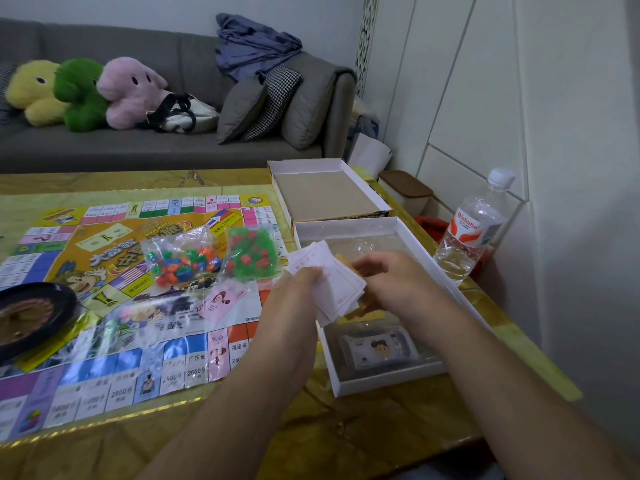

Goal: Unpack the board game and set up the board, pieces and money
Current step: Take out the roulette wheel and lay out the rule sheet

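Our left fingers [306,275] curl round a fanned stack of pale paper money [332,282] printed in red, too blurred to read. Our right fingers [363,268] pinch the same stack from the other side. The left hand [294,299] and right hand [391,278] meet above the open box tray [412,379], forearms reaching in from below. A wrapped card deck [379,346] lies in the tray. Left of it the board [104,289] lies flat on the surface [311,427], squares reading 2600, 2800 and "广东省". Two bags of pieces [187,261] rest on it, beside a pink card [221,301]. A bottle [472,226] labelled "Wahaha" stands right of the tray.
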Available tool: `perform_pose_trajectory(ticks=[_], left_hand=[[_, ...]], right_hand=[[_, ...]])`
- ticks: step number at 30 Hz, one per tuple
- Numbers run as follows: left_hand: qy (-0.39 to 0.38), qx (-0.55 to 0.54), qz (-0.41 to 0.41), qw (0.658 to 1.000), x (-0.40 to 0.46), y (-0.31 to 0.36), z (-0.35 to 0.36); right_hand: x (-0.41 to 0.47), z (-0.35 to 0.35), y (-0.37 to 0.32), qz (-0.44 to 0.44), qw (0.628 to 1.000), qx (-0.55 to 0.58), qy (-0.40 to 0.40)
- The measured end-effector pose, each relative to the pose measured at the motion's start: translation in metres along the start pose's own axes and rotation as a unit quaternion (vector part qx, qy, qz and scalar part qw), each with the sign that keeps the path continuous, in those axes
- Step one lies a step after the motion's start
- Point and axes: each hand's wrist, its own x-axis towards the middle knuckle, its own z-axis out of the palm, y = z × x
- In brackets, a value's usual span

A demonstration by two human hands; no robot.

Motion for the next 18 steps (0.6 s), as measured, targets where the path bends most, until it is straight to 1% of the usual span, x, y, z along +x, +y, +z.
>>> perform_pose_trajectory(ticks=[2,5,7,11,14,16,18], left_hand=[[-0.003,0.031,0.033,0.999,0.001,-0.001,0.004],[-0.01,0.068,0.063,0.996,0.003,-0.004,0.002],[-0.018,0.069,0.063,0.995,0.001,-0.004,0.001],[-0.055,0.134,0.105,0.984,-0.004,-0.011,0.0],[-0.042,0.137,0.132,0.981,0.0,-0.017,-0.004],[-0.038,0.122,0.124,0.984,0.004,-0.018,-0.004],[-0.035,0.126,0.129,0.983,0.005,-0.015,-0.003]], right_hand=[[-0.002,0.005,-0.004,0.02,0.996,0.076,-0.033],[-0.005,0.002,-0.007,0.018,0.988,0.135,-0.067],[-0.005,0.0,-0.007,0.025,0.983,0.166,-0.08],[-0.007,0.004,-0.007,0.055,0.97,0.216,-0.099],[-0.01,0.005,-0.009,0.077,0.956,0.266,-0.102],[-0.011,0.005,-0.01,0.064,0.956,0.263,-0.113],[-0.011,0.007,-0.009,0.031,0.968,0.223,-0.114]])
